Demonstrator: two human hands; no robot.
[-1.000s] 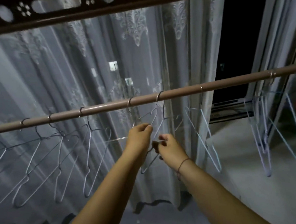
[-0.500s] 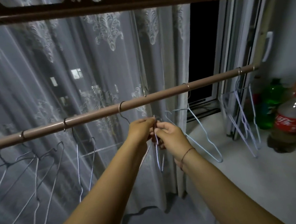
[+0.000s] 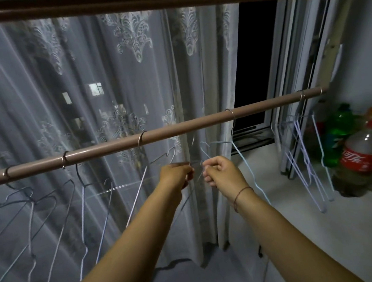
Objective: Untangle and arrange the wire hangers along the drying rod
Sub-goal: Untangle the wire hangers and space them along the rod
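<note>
Both hands are raised in the middle of the frame, just under the drying rod (image 3: pixel 179 128), which runs from the left edge up towards the right. The left hand (image 3: pixel 175 174) and the right hand (image 3: pixel 223 171) are slightly apart. The fingers of each are curled and pinched on the thin wire of the tangled hangers (image 3: pixel 196 162) spanning the gap between them. The wire there is blurred, so the number of hangers caught together cannot be told.

A pale blue hanger (image 3: pixel 250 173) is hooked on the rod just right of the right hand and is seen hanging down behind its wrist, where a thin cord bracelet (image 3: pixel 239 194) is worn. Several more wire hangers (image 3: pixel 82 205) are hung from the rod in the lower left, tilted and overlapping. Another bunch of hangers (image 3: pixel 303 154) is gathered close together at the rod's right end.

A lace curtain (image 3: pixel 110 80) is drawn behind the rod, with a dark window gap (image 3: pixel 256 58) to its right. On the sill (image 3: pixel 308 231) at the right edge, a red-labelled cola bottle (image 3: pixel 364 157) and a green bottle (image 3: pixel 339 130) are set side by side.
</note>
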